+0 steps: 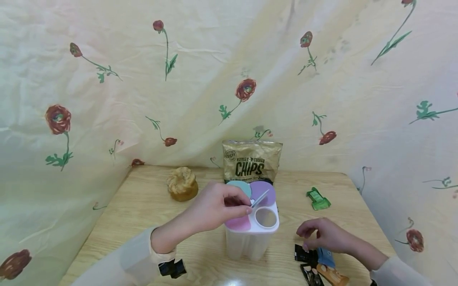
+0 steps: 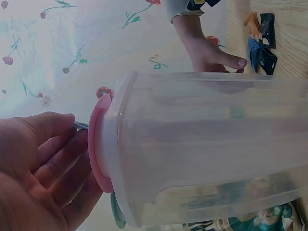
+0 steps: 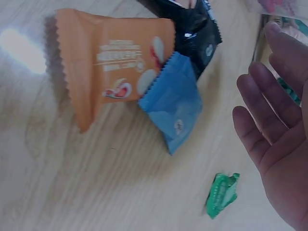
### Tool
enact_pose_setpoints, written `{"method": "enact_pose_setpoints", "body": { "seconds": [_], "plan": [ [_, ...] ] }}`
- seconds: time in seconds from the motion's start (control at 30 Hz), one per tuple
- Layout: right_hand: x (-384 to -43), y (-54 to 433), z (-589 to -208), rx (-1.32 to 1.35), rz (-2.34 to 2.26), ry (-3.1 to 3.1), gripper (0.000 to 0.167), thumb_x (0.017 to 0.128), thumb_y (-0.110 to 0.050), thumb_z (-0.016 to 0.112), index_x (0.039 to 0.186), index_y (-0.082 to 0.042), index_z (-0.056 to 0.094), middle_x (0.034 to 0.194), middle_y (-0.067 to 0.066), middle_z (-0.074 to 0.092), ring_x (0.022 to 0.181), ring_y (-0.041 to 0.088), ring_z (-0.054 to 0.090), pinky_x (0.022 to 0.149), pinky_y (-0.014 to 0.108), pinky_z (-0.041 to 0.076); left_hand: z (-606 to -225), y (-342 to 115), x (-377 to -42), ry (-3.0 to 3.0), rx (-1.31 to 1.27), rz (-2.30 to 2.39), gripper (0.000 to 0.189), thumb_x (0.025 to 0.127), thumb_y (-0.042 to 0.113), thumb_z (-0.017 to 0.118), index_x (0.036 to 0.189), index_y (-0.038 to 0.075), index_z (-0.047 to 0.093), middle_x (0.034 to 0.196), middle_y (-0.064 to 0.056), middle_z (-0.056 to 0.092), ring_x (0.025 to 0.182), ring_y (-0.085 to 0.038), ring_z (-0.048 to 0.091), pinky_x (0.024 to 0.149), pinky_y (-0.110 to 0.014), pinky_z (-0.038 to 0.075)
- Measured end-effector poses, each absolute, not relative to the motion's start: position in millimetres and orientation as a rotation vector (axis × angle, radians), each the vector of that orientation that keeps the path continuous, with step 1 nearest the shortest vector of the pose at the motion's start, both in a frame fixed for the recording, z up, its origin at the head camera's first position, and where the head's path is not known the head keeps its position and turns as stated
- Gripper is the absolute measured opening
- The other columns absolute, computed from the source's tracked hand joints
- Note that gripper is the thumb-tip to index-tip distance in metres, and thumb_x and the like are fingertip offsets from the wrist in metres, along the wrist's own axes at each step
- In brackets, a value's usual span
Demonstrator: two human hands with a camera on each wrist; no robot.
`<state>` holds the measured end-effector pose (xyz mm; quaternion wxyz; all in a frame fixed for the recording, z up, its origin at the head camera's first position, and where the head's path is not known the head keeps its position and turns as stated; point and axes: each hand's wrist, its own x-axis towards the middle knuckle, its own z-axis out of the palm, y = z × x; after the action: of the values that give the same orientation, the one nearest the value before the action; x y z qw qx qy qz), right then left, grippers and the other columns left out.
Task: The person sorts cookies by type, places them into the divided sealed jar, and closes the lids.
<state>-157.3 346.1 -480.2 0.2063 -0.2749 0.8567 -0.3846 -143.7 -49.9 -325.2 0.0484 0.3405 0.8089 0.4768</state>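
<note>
My left hand (image 1: 218, 204) pinches a thin pale-blue lid (image 1: 260, 198), seen nearly edge-on, between thumb and fingers. The lid is tilted up just over the top of a clear plastic storage container (image 1: 247, 244). Its white top carries a teal lid (image 1: 239, 187), a purple lid (image 1: 262, 191) and a pink lid (image 1: 238, 223), while the round opening (image 1: 266, 217) at front right is uncovered. Loosely bent, my right hand (image 1: 330, 236) hovers by a black packet (image 1: 304, 254) and a blue packet (image 3: 175, 103), holding nothing.
An orange packet (image 3: 115, 57) and another black packet (image 1: 312, 275) lie at the table's front right. Farther back is a green packet (image 1: 318, 199). A gold chips bag (image 1: 252, 159) stands behind the container, with a round bread (image 1: 182, 184) to its left. Flowered cloth (image 1: 200, 79) hangs behind.
</note>
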Motion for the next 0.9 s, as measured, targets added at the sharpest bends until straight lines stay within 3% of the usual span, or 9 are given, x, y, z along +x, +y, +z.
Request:
{"method": "enact_pose_setpoints", "body": {
  "seconds": [0.33,0.67,0.9],
  "plan": [
    [-150.9,348.0,-498.2,-0.753,-1.155,2.274,0.031,0.09,-0.017,0.079,0.116,-0.003,0.071,0.101,0.01,0.072,0.085,0.009,0.065,0.068,0.027,0.055,-327.2,-50.1,-144.6,2.477,1.056,1.458,0.005,0.09,0.019,0.081,0.093,0.015,0.079,0.085,0.01,0.074,0.077,-0.002,0.067,0.071,-0.024,0.059],
    [-147.3,343.4,-507.9,-0.752,-1.107,2.325,0.029,0.087,-0.016,0.081,0.113,-0.006,0.072,0.102,0.002,0.072,0.084,0.009,0.063,0.068,0.025,0.055,-327.5,-49.2,-143.2,2.453,1.044,1.488,0.005,0.089,0.016,0.08,0.093,0.014,0.079,0.085,0.008,0.074,0.077,-0.002,0.067,0.072,-0.023,0.059],
    [-148.8,341.6,-507.6,-0.713,-1.081,2.323,0.037,0.086,-0.013,0.082,0.119,-0.004,0.07,0.098,0.001,0.067,0.081,0.005,0.057,0.066,0.024,0.053,-326.2,-48.2,-142.5,2.461,1.022,1.479,0.006,0.089,0.018,0.081,0.092,0.013,0.079,0.085,0.009,0.074,0.077,-0.002,0.068,0.071,-0.023,0.059]
  ]
}}
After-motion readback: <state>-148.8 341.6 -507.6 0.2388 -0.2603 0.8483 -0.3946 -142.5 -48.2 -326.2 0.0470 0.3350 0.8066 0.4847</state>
